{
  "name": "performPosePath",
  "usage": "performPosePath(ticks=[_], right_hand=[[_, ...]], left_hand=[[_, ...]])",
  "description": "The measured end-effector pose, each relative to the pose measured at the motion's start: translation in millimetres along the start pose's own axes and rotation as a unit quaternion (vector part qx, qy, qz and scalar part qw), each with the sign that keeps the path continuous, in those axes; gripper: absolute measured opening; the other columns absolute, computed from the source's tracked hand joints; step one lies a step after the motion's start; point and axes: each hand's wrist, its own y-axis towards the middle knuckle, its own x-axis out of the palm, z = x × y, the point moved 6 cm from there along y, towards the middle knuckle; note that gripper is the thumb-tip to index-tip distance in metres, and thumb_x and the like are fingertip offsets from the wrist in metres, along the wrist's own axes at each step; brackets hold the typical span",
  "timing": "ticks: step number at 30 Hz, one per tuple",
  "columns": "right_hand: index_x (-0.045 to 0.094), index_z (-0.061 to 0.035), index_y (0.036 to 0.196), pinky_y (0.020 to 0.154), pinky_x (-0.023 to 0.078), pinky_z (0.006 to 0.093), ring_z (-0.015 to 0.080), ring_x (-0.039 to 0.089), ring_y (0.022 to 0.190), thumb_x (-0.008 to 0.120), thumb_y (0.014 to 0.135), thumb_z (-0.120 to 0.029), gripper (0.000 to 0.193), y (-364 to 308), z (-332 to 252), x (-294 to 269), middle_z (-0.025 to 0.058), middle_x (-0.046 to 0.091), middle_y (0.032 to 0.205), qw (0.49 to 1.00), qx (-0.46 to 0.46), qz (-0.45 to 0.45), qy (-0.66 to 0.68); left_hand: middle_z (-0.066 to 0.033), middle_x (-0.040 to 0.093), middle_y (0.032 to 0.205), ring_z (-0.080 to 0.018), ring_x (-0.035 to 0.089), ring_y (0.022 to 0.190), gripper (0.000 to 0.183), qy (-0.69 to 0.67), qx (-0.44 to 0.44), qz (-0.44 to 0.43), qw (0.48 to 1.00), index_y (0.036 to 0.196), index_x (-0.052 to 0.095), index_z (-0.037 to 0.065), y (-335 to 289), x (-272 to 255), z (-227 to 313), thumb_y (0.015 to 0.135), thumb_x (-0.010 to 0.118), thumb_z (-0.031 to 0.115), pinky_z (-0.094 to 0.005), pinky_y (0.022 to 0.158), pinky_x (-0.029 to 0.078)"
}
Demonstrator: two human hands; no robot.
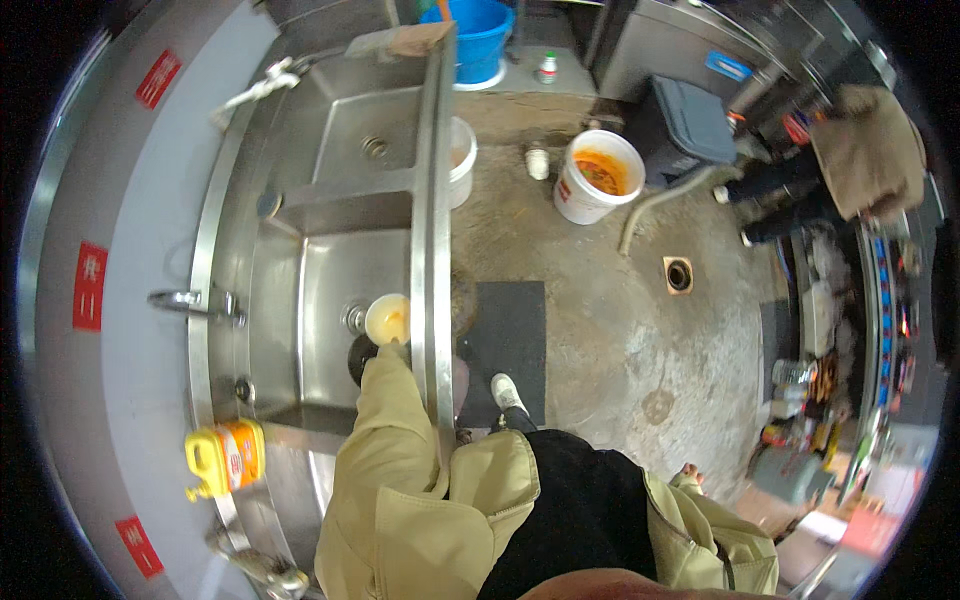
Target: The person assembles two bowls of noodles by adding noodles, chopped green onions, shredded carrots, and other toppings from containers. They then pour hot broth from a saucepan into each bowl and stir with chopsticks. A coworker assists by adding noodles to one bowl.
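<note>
My left hand (pixel 394 347) reaches down into the middle basin of the steel sink (pixel 430 270) and is closed on a white bowl (pixel 388 318). Yellowish residue coats the bowl's inside. Beside it, a round dark object (pixel 361 358) is partly covered by my sleeve; its kind is unclear. The basin's drain (pixel 353 316) shows just left of the bowl. My right hand (pixel 689 474) hangs low at my right side, mostly hidden by its sleeve, and its fingers are too small to read.
A yellow jug (pixel 226 456) stands on the sink's left ledge, below a faucet (pixel 195 301). On the floor are a white bucket with orange residue (pixel 598 178), a grey lidded bin (pixel 685 125), a dark mat (pixel 510 340) and a floor drain (pixel 678 275). Another person (pixel 850 160) stands far right.
</note>
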Motion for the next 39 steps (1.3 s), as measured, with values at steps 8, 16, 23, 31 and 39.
performPosePath(ticks=[8,16,23,31,39], right_hand=[[0.045,-0.0296,0.128,0.097,0.026,0.0708,0.0181,0.034,0.128,0.037,0.094,-0.041,0.037,-74,43,72,-0.0090,0.041,0.136,0.998,-0.041,-0.042,0.020],[0.053,-0.0279,0.118,0.101,0.023,0.0677,0.0259,0.046,0.121,0.036,0.094,-0.051,0.038,-78,142,199,0.0050,0.051,0.126,0.949,0.126,0.016,0.287],[0.056,-0.0238,0.112,0.093,0.036,0.0578,0.0329,0.054,0.103,0.040,0.092,-0.054,0.040,-129,228,337,0.0105,0.054,0.111,0.880,0.229,0.065,0.412],[0.060,-0.0203,0.094,0.070,0.042,0.0533,0.0358,0.056,0.078,0.051,0.089,-0.050,0.032,-153,283,430,0.0143,0.054,0.094,0.799,0.364,0.165,0.449],[0.057,-0.0231,0.111,0.082,0.042,0.0559,0.0379,0.056,0.096,0.046,0.090,-0.054,0.038,-88,315,423,0.0177,0.051,0.108,0.794,0.412,0.026,0.446]], left_hand=[[-0.0113,0.067,0.094,-0.0254,0.062,0.087,0.044,0.099,0.070,-0.021,0.992,0.107,0.063,0.006,3,-13,11,0.093,0.050,0.046,-0.0392,0.077,0.048],[-0.0091,0.067,0.075,-0.0246,0.060,0.071,0.050,-0.149,0.479,0.153,0.851,0.088,0.066,0.000,-192,-64,98,0.088,0.059,0.049,-0.0361,0.069,0.047],[-0.0125,0.068,0.072,-0.0264,0.060,0.064,0.099,0.048,0.438,-0.285,0.851,0.079,0.070,-0.001,-308,180,-46,0.078,0.019,0.083,-0.0378,0.069,0.049],[-0.0089,0.068,0.089,-0.0263,0.061,0.091,0.076,0.698,0.408,-0.194,0.555,0.101,0.068,0.010,-349,318,-301,0.090,0.023,0.070,-0.0407,0.083,0.045],[-0.0093,0.068,0.089,-0.0252,0.061,0.089,0.075,0.657,0.293,-0.175,0.672,0.096,0.068,0.010,-347,378,-232,0.088,0.026,0.071,-0.0403,0.081,0.045]])
